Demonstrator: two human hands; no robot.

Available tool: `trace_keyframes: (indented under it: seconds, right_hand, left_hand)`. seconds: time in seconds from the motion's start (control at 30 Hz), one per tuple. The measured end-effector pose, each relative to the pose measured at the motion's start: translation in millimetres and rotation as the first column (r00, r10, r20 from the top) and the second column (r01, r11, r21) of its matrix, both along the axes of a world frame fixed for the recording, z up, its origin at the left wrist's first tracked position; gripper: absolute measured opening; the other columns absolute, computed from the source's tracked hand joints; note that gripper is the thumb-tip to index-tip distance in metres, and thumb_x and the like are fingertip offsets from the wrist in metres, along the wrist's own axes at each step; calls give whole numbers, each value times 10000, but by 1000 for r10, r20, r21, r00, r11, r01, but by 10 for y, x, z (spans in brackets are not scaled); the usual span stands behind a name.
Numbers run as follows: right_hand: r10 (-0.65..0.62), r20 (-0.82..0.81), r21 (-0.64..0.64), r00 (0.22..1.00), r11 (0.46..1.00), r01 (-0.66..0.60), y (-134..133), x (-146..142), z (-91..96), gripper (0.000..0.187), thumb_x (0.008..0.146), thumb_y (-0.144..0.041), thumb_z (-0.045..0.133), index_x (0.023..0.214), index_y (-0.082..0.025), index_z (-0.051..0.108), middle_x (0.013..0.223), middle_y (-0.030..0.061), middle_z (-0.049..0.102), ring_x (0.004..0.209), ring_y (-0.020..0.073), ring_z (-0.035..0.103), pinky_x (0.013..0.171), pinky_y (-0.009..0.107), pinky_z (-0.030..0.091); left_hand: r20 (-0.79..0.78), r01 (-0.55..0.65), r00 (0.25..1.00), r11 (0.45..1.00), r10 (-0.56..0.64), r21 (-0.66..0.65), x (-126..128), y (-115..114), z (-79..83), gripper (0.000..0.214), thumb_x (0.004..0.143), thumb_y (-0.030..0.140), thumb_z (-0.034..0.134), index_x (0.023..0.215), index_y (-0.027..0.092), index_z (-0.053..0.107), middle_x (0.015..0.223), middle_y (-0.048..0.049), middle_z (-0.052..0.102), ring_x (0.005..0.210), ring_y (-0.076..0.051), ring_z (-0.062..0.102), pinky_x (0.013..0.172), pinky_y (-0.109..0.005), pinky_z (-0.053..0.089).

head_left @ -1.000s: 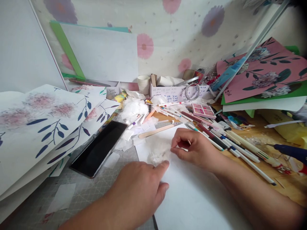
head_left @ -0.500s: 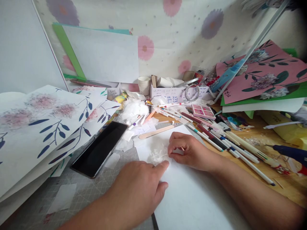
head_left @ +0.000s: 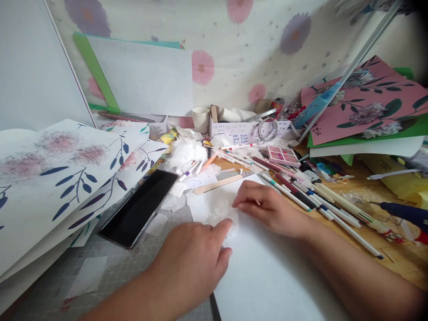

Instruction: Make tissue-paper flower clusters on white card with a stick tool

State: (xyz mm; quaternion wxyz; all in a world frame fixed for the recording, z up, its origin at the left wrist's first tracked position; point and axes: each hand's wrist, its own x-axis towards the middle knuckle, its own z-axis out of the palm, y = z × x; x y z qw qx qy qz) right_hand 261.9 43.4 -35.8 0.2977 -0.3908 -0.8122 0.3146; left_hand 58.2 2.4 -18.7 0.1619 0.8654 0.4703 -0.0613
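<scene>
A white sheet of paper (head_left: 267, 272) lies in front of me on the cutting mat (head_left: 133, 267). A small clump of white tissue (head_left: 219, 209) sits on its far left corner. My left hand (head_left: 194, 263) lies flat on the sheet's left edge, index finger stretched out and touching the near side of the clump. My right hand (head_left: 267, 207) rests on the sheet just right of the clump, fingers curled, thumb and fingertips pinched at the tissue, with a thin stick showing under the fingers.
A black phone (head_left: 138, 207) lies left of the sheet. Flower-painted sheets (head_left: 56, 178) stack at the left. A wooden stick (head_left: 217, 183), several pens (head_left: 321, 203), a pink palette (head_left: 283, 154), paper cups (head_left: 200, 118) and a blue glue gun (head_left: 406, 213) crowd the back and right.
My right hand slid left to the tissue clump and its fingers lowered onto it. My left hand stayed put, its index finger shifting slightly up the clump.
</scene>
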Motion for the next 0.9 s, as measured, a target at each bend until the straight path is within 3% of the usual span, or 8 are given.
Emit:
trace_keyframes:
  seconds: [0.13, 0.27, 0.4, 0.6, 0.9]
  right_hand:
    - [-117, -224, -21, 968, 993, 115, -50, 58, 52, 490, 980, -435, 307, 826, -164, 685, 747, 48, 571, 703, 156, 540, 637, 293, 425]
    - [-224, -247, -114, 943, 973, 201, -115, 28, 53, 523, 955, -528, 314, 773, -157, 634, 566, -6, 494, 516, 113, 470, 492, 246, 365]
    - [-144, -154, -112, 978, 985, 128, -121, -56, 38, 506, 941, -542, 348, 729, -153, 594, 576, 2, 536, 537, 111, 494, 515, 232, 376]
    - [-145, 11, -95, 989, 985, 146, -77, -123, 2, 540, 933, -568, 333, 700, -153, 589, 575, 3, 547, 539, 108, 489, 527, 223, 364]
    - [-171, 177, -1, 969, 985, 174, -52, -262, -41, 461, 952, -467, 351, 618, -180, 487, 546, -19, 512, 516, 102, 420, 518, 228, 295]
  left_hand:
    - [18, 3, 1000, 1000, -3, 22, -3, -9, -39, 433, 877, 314, 445, 1305, 268, 494, 836, -77, 717, 815, -286, 679, 712, -411, 508]
    - [23, 10, 1000, 999, -10, 33, -26, -44, -88, 429, 875, 324, 450, 1298, 273, 495, 816, -70, 714, 799, -282, 678, 694, -395, 503]
    - [35, 10, 999, 999, -11, 35, -32, -63, -104, 442, 878, 336, 446, 1314, 273, 484, 830, -73, 715, 796, -288, 676, 698, -408, 501]
    - [29, -1, 1000, 1000, 1, 14, -17, -38, -86, 449, 876, 348, 439, 1314, 266, 493, 843, -86, 714, 797, -313, 671, 693, -452, 503]
    - [31, -37, 999, 996, 34, 79, -53, -29, -53, 338, 883, 318, 402, 1152, 276, 602, 810, -62, 707, 761, -310, 666, 658, -457, 483]
